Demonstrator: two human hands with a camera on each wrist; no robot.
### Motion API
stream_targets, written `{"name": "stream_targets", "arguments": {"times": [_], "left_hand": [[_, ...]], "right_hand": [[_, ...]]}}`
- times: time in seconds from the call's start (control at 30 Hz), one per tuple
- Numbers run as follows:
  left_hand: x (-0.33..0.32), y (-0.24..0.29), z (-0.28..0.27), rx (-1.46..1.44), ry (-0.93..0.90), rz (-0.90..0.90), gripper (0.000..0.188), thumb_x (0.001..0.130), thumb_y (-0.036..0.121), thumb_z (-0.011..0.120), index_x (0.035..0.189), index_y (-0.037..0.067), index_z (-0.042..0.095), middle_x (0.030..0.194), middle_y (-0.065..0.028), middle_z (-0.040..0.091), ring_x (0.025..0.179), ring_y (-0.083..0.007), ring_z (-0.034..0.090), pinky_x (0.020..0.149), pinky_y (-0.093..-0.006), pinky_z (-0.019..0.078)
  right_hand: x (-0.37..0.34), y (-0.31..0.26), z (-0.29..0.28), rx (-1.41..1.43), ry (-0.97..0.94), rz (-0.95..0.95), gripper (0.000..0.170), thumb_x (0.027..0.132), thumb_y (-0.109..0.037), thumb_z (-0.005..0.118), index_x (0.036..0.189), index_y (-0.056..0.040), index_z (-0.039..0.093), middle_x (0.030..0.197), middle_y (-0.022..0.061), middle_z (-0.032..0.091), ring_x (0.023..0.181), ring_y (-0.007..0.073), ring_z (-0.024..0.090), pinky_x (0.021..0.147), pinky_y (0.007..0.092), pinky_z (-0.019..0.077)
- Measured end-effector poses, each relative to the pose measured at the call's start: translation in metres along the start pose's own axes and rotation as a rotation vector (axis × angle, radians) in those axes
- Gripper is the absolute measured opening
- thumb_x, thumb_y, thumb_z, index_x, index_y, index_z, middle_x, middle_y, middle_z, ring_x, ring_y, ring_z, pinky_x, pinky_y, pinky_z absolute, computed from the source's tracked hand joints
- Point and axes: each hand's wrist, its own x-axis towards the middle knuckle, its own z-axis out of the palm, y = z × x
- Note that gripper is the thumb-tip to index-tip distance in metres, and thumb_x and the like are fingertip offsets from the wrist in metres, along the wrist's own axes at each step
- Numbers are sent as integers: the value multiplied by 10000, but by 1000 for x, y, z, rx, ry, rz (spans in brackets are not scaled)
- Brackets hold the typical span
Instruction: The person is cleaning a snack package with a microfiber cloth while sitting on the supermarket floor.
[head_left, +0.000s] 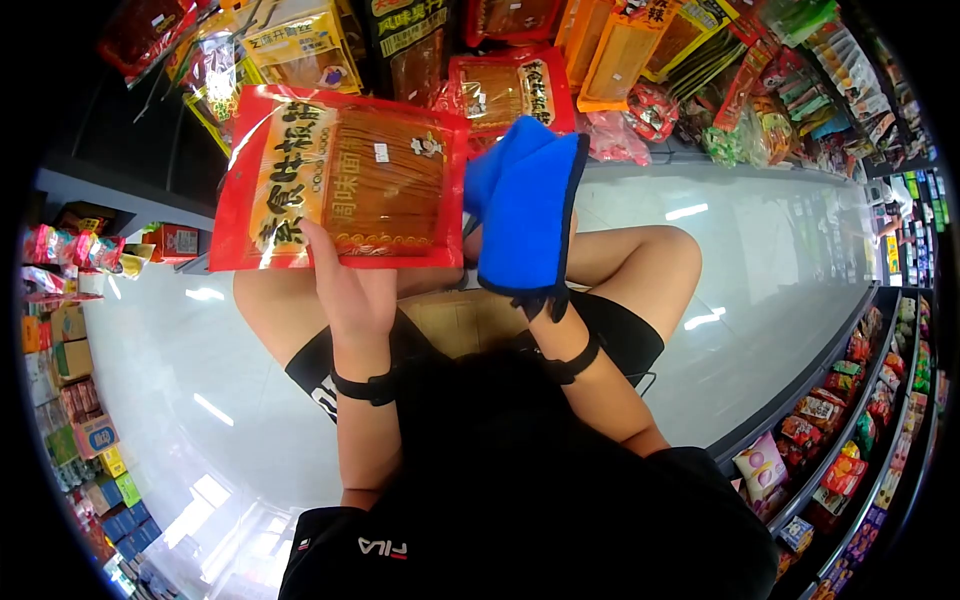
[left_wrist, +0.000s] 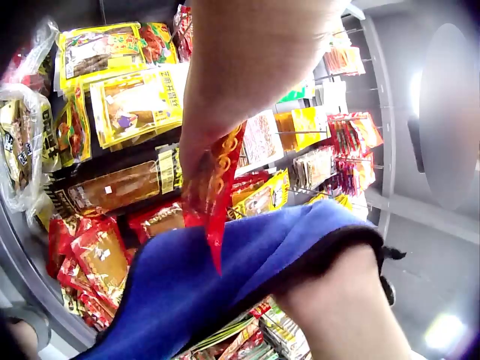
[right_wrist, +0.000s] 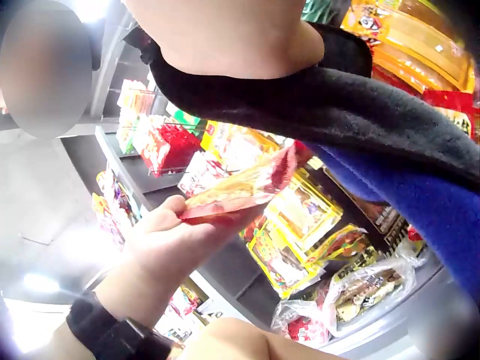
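My left hand holds a large red packet of flat brown snack strips by its lower edge. The thumb lies over the front, and the other fingers are behind the packet. Seen from the right wrist, the packet shows almost edge-on in the left hand. A blue cloth with black trim covers my right hand, leaving the wrist bare. The cloth sits right at the packet's right edge. How the right fingers lie is hidden beneath it.
Ahead hang yellow packets, with another red packet and orange packets nearby. Snack shelves line the right side; stacked boxes stand on the left. My bent legs are below the hands, above a pale shiny floor.
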Motion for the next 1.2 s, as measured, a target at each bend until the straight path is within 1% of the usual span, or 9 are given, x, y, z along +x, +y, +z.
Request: {"name": "stream_targets", "arguments": {"times": [0.07,0.13,0.2,0.3,0.33,0.67,0.8,0.9,1.2], "left_hand": [[-3,-2,1,-163,-22,-128,608,1054,485,358,1509,85,308,1517,-95,400,1388,-282,382,1167,-462,289],[-5,-11,3,-168,-22,-107,617,1055,501,333,1507,82,317,1511,-91,409,1387,-276,384,1168,-446,289],[-11,-21,6,-150,-77,-85,652,1056,530,277,1504,60,329,1497,-95,427,1382,-264,395,1170,-408,289],[-8,-20,-6,-156,-293,-104,661,1062,517,263,1517,37,282,1506,-115,411,1389,-264,389,1172,-413,292],[-12,-15,7,0,-181,-90,662,1064,512,261,1522,34,265,1509,-121,406,1394,-264,384,1172,-414,294],[-13,-23,15,97,-89,-137,611,1066,446,342,1517,42,255,1531,-129,378,1416,-290,356,1168,-429,299],[-11,-24,2,-21,-263,-240,580,1058,403,398,1477,8,327,1476,-142,443,1350,-278,437,1142,-418,331],[0,-19,-13,66,39,-251,512,1049,403,423,1326,-18,513,1275,-152,600,1171,-282,563,1069,-403,402],[8,-3,-17,-288,-176,-316,602,1048,475,387,1384,-21,444,1357,-179,558,1240,-323,539,1078,-447,417]], "right_hand": [[-1,-13,14,122,83,324,134,1009,-99,524,1118,-35,567,939,30,598,794,94,584,668,232,509],[-1,15,24,-742,-127,109,361,896,-73,589,1252,-20,550,1127,151,597,1061,294,594,880,383,493],[6,1,53,-1259,-394,-739,532,834,-104,614,1356,-99,510,1206,197,563,1110,381,557,927,417,474],[-5,19,56,-1483,-312,-574,617,822,-163,618,1419,-166,463,1276,202,532,1126,405,551,931,445,477],[-12,0,64,-1333,-348,-259,641,823,-210,624,1437,-158,446,1320,209,501,1167,409,534,937,474,473],[7,8,35,-1049,-253,-288,618,844,-294,607,1350,39,483,1406,298,412,1251,491,413,1055,516,346],[-15,14,35,-1127,-345,-297,553,857,-216,584,1366,-18,501,1351,242,477,1191,424,477,956,469,395],[-36,36,35,-1326,-475,-455,465,871,-133,531,1333,-95,573,1216,137,585,1052,296,570,869,394,425],[-37,19,40,-1482,-604,-265,483,874,-133,541,1355,-176,567,1099,127,638,939,310,621,783,427,456]]}}
